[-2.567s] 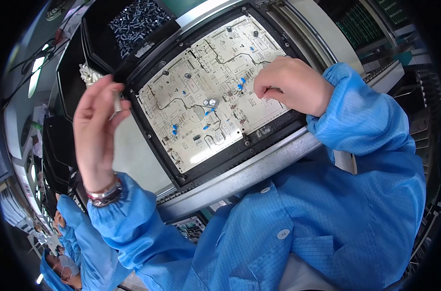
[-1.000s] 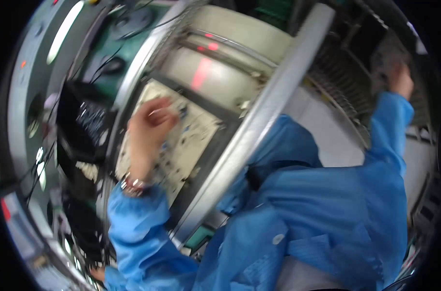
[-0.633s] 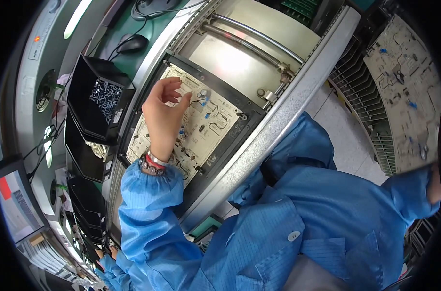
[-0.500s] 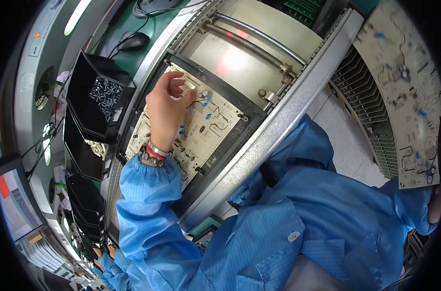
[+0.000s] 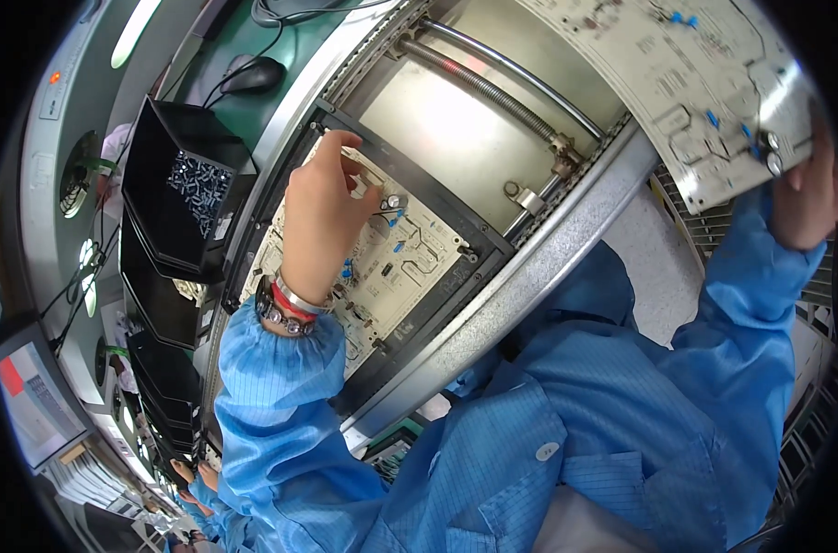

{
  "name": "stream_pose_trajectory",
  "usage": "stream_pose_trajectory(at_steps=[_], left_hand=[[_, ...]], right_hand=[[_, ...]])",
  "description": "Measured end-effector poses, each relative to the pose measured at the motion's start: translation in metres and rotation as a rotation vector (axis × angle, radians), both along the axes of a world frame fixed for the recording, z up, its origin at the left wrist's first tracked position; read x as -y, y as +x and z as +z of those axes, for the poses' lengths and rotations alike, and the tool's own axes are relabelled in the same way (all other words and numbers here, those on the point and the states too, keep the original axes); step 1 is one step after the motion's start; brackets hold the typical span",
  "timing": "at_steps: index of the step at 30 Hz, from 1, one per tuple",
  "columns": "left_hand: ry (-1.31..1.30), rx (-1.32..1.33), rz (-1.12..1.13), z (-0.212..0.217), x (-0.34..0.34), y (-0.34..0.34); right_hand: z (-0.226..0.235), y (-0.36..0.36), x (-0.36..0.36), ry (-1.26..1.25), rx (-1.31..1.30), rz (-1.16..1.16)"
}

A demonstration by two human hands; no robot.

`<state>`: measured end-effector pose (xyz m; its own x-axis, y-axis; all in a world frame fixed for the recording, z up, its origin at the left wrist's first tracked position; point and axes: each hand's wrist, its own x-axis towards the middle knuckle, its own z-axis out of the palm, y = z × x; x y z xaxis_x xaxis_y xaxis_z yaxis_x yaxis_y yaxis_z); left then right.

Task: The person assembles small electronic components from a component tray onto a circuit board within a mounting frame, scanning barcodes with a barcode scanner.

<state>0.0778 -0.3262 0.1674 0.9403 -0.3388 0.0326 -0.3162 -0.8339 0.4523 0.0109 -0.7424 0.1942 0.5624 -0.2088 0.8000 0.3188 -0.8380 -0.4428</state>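
My left hand (image 5: 319, 217), with bracelets at its wrist, is over a cream circuit board (image 5: 373, 290) that lies in a black frame (image 5: 437, 198). Its thumb and fingers are curled in toward each other beside the board's round capacitors (image 5: 396, 201). Whatever sits between those fingertips, if anything, is hidden. At the right, my right hand (image 5: 806, 198) grips the edge of a second cream circuit board (image 5: 681, 92), larger in view, with blue and silver parts on it. That board is held up in the air, over the metal rail.
The silver rail (image 5: 548, 244) runs along the near side of the conveyor, where a threaded rod (image 5: 483, 83) crosses. Left stand black bins (image 5: 175, 129), one holding small screws (image 5: 200, 180). A mouse (image 5: 255, 76) rests on the green mat. A slotted rack (image 5: 810, 276) is at right.
My right hand has brought its board up and leftward from the right rim, over the rail and conveyor. My left hand stays at nearly the same place over the framed board.
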Motion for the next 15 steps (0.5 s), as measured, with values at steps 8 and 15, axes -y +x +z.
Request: stream_pose_trajectory(at_steps=[8, 15], left_hand=[[0.09, -0.021, -0.043, 0.001, 0.005, 0.002], [0.034, 0.117, -0.128, -0.002, 0.003, 0.0]], right_hand=[[-0.014, 0.053, -0.063, 0.992, 0.158, 0.147], [-0.049, 0.111, -0.05, 1.169, -0.099, 0.488]])
